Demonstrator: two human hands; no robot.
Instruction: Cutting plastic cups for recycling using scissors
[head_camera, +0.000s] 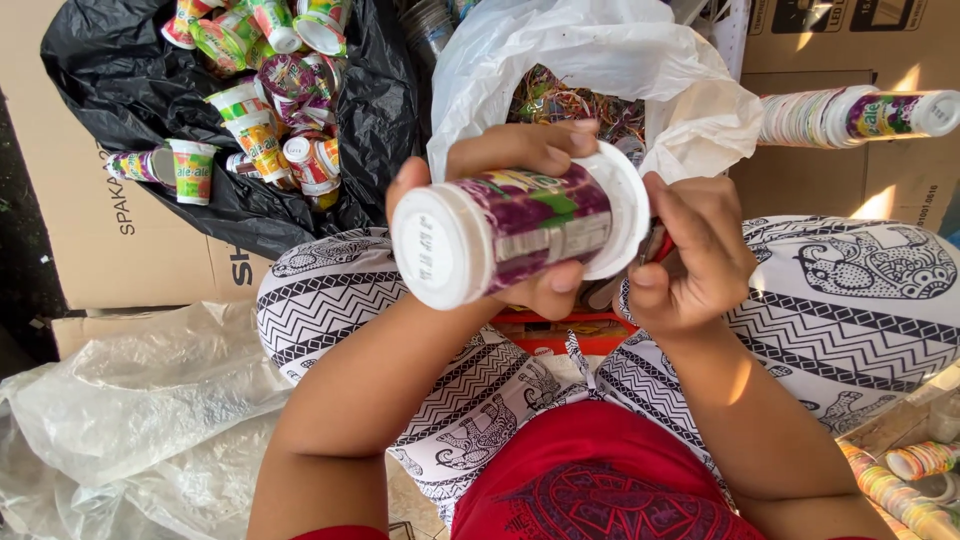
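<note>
I see my left hand (500, 200) grasping a white cup (520, 232) with a purple label above my lap; my right hand (690, 255) clenches a small tool at its rim. Beyond, colourful cups (262, 90) fill a black bag (110, 70).

The left hand (500, 200) grips a purple-labelled plastic cup (515, 235) sideways while the right hand (690, 255) works at its rim.

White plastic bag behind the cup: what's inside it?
The white plastic bag holds shredded multicoloured label strips. The left hand and purple-labelled cup cover its lower part.
</note>
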